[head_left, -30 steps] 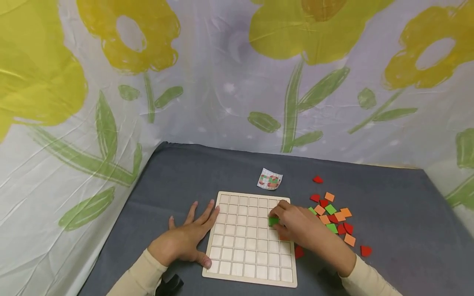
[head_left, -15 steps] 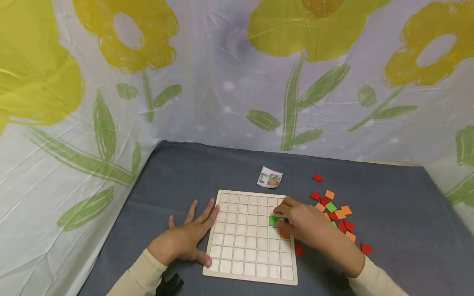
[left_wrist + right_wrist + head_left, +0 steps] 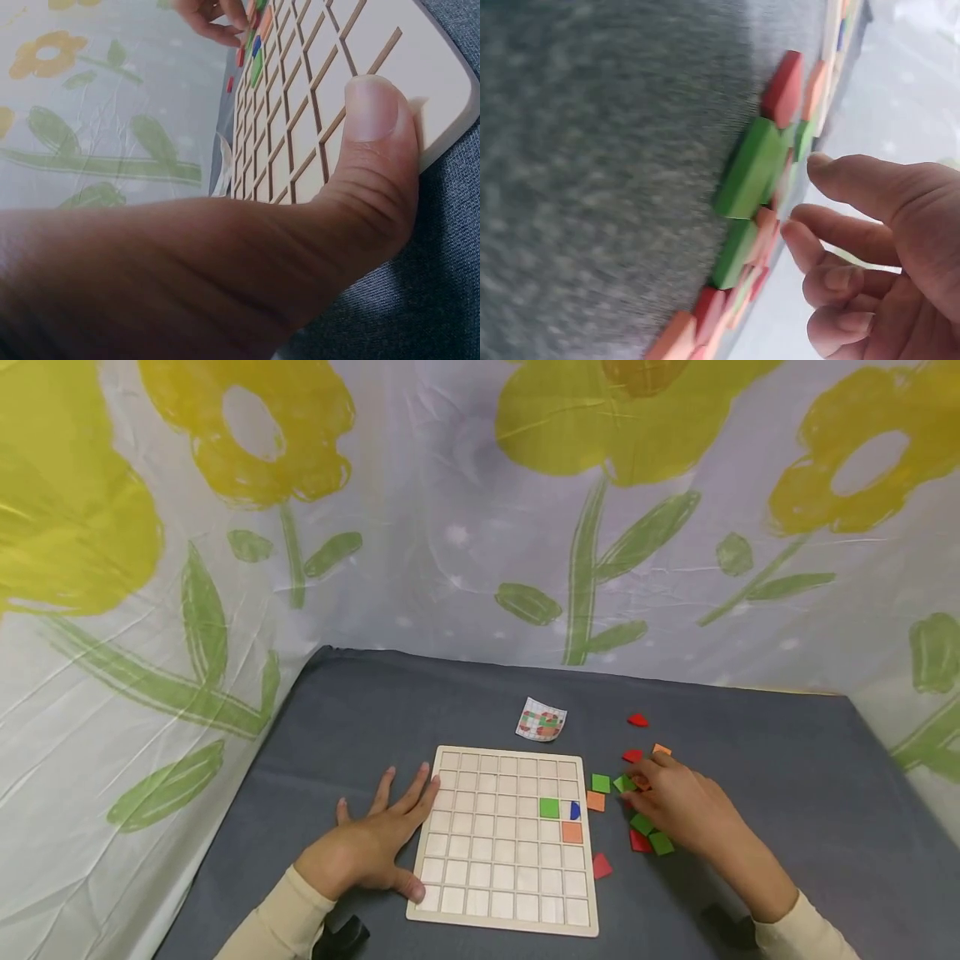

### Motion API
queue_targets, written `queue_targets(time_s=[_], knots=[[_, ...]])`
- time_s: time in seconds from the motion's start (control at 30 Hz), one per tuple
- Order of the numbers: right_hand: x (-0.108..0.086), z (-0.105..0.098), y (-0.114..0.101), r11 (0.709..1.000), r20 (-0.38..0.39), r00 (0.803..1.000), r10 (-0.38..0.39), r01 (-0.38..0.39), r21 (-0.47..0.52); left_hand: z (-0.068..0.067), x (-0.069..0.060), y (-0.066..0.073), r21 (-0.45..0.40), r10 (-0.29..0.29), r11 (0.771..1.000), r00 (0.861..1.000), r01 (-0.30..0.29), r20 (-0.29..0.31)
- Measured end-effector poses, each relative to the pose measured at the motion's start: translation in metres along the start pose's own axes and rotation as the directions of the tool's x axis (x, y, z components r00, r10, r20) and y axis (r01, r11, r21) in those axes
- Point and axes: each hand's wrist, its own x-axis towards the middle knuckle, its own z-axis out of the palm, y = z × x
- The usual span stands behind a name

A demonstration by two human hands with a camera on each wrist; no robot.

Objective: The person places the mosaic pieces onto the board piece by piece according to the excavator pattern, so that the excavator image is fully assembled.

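Observation:
A pale wooden grid board (image 3: 503,926) lies on the dark cloth. In its right-hand cells are a green square (image 3: 549,808), a small blue piece (image 3: 575,811) and, below the blue one, an orange square (image 3: 572,832). My left hand (image 3: 367,852) spreads along the board's left side, its thumb (image 3: 375,142) resting on the near-left corner. Off to the right, my right hand (image 3: 690,806) is over the loose tiles, partly covering them. In the right wrist view that hand (image 3: 900,247) has thumb and forefinger apart, nothing held, beside green tiles (image 3: 748,169) and red ones.
A small printed card (image 3: 542,720) lies behind the board. One red piece (image 3: 638,720) sits apart at the back, another (image 3: 602,866) by the board's right edge. A dark object (image 3: 341,938) is at the near edge. A flower-printed curtain (image 3: 420,568) hangs behind the table.
My right hand has moved off the board to the right, over the loose tiles, uncovering the blue piece. Several loose tiles have shifted. My left hand stays on the board.

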Motion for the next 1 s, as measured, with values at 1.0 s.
queue_targets(time_s=[1.0], knots=[[0.006,0.013,-0.007,0.996,0.018,0.998,-0.064,0.065,-0.066,-0.001,-0.002,0.001,-0.011,0.004,1.0,1.0,-0.004,-0.004]])
